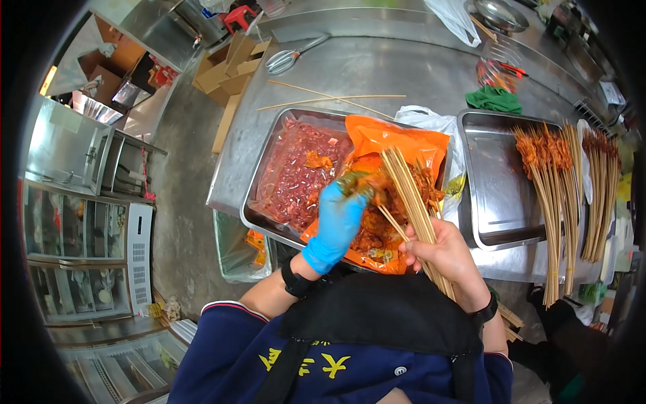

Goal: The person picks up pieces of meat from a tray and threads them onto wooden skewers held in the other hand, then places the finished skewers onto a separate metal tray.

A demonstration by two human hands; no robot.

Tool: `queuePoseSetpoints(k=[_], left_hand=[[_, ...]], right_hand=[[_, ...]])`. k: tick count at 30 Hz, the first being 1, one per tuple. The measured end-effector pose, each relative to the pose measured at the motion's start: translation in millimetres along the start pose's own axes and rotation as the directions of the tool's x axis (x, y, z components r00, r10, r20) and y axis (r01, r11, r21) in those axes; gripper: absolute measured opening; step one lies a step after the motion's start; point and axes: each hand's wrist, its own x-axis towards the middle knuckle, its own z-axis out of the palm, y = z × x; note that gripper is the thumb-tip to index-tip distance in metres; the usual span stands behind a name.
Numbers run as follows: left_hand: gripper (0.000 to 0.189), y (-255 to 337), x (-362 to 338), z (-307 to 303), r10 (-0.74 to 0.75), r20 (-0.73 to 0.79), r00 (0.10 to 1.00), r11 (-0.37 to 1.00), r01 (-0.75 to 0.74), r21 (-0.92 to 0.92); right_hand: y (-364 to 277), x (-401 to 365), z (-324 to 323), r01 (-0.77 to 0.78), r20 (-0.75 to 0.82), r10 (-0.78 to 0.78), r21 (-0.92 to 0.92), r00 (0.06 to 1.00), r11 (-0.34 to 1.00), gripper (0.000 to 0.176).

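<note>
Steel table [377, 67] is seen from above, and at its near edge, over the orange bag [397, 138] laid in the meat tray [258, 176], a meat piece [355, 182] is pinched by the gloved left hand [336, 222] while a skewer bundle [407, 188] is clamped in the bare right hand [444, 254], just beside it.

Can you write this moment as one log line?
left hand: blue glove, pinching marinated meat piece | right hand: bare, gripping bamboo skewers | below: orange bag on steel tray
</note>
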Motion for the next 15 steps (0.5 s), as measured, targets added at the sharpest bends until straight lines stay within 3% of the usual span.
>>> queuePoseSetpoints(k=[2,5,8,13,15], left_hand=[[0.023,-9.8,-4.4,7.0,0.046,-0.016,0.999,0.999,-0.045,0.020],[0.020,-8.8,3.9,-0.5,0.152,-0.194,0.969,0.985,-0.164,-0.045],[0.019,-4.6,11.8,-10.4,0.139,-0.224,0.965,0.984,-0.161,-0.079],[0.022,-5.7,24.4,-19.9,-0.090,-0.219,0.972,0.965,0.031,-0.260],[0.033,10.6,26.6,-20.7,-0.316,0.019,0.949,0.849,0.291,-0.441]], right_hand=[[-0.5,0.6,1.6,-0.008,-0.013,0.008,-0.002,1.000,1.000,0.016],[-2.1,-0.9,2.4,-0.008,-0.009,0.008,-0.006,1.000,1.000,0.016],[-1.7,-2.1,2.7,-0.017,-0.001,0.017,-0.015,1.000,1.000,0.016],[-4.3,-2.8,2.8,-0.018,0.004,0.018,0.001,1.000,1.000,0.016],[-4.9,-2.4,1.1,-0.010,0.032,0.009,0.021,0.999,1.000,0.016]])
